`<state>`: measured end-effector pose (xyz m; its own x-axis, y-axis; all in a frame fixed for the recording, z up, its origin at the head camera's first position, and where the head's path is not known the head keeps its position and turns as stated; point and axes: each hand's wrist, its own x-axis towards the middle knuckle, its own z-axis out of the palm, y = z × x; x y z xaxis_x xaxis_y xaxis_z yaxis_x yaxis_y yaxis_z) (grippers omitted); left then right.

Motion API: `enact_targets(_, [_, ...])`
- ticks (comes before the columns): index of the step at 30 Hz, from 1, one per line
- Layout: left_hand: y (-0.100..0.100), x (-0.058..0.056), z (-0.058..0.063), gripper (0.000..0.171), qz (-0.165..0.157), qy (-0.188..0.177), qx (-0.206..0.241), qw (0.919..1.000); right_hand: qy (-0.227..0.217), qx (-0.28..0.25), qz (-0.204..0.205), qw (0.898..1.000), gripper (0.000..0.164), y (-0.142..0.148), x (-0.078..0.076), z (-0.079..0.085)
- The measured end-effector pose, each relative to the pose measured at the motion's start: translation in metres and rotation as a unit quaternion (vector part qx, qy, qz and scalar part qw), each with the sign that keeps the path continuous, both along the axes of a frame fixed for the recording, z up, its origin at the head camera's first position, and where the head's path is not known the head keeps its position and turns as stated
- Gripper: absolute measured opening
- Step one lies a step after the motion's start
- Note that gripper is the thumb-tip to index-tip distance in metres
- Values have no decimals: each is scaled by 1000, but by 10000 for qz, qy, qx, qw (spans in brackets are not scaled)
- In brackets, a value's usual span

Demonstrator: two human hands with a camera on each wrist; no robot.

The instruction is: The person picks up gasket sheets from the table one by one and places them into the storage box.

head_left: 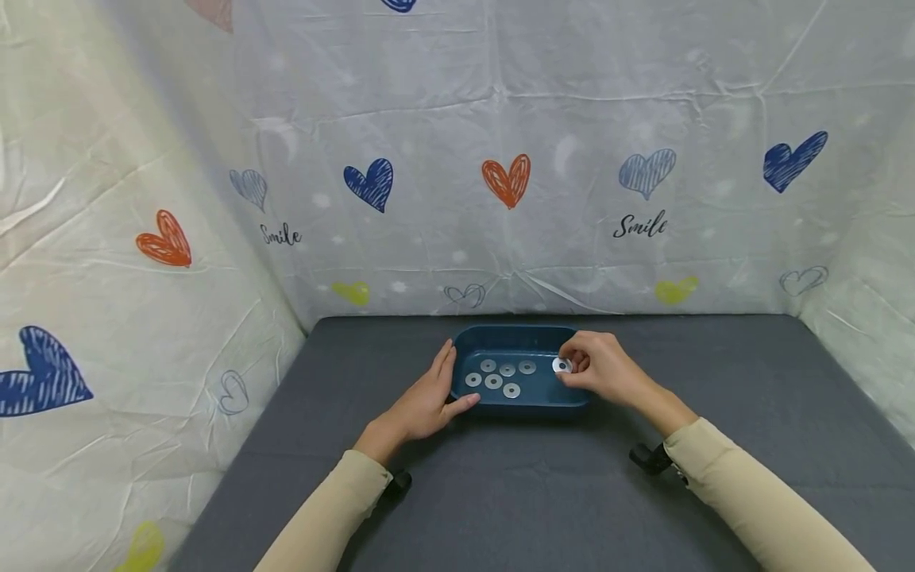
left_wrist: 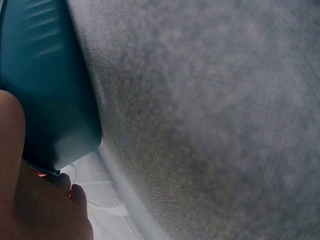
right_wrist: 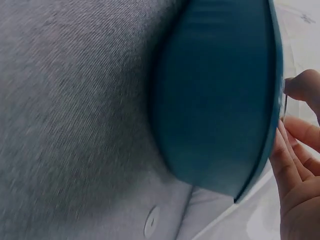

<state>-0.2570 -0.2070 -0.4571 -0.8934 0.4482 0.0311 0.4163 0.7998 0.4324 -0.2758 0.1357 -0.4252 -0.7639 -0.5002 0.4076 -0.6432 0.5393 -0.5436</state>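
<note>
A dark blue rectangular tray [head_left: 529,409] sits on the grey cloth, with several flat metal washers [head_left: 493,381] lying on its floor, mostly in the left half. My left hand [head_left: 426,397] holds the tray's near left corner, thumb at the front rim and fingers along the left wall. Over the right end of the tray, my right hand [head_left: 600,369] pinches a washer [head_left: 562,365] between thumb and curled fingers. In the right wrist view that washer appears only as a thin edge beside the tray's wall [right_wrist: 215,100]. The left wrist view shows the tray's outside [left_wrist: 50,90].
Grey cloth [head_left: 500,492] covers the table around the tray. White curtains [head_left: 429,238] printed with hearts hang behind and at both sides. A pale ring-shaped thing [right_wrist: 151,221] appears low in the right wrist view; its kind is unclear.
</note>
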Motion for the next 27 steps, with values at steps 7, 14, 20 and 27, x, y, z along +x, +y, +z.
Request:
enact_targets(7, [2, 1, 1, 102, 18, 11, -2, 10000, -164, 216, 210, 9994, 19, -15, -12, -4])
enact_targets(14, [2, 1, 1, 101, 23, 10, -42, 10000, -340, 529, 500, 9968, 21, -29, -23, -6])
enact_targets(20, [2, 2, 2, 101, 78, 35, -93, 9999, -582, 795, 809, 9918, 19, -40, -32, -8])
enact_targets(27, [1, 1, 1, 102, 57, -39, -66, 10000, -742, 1213, 938, 9854, 17, -52, -38, -15])
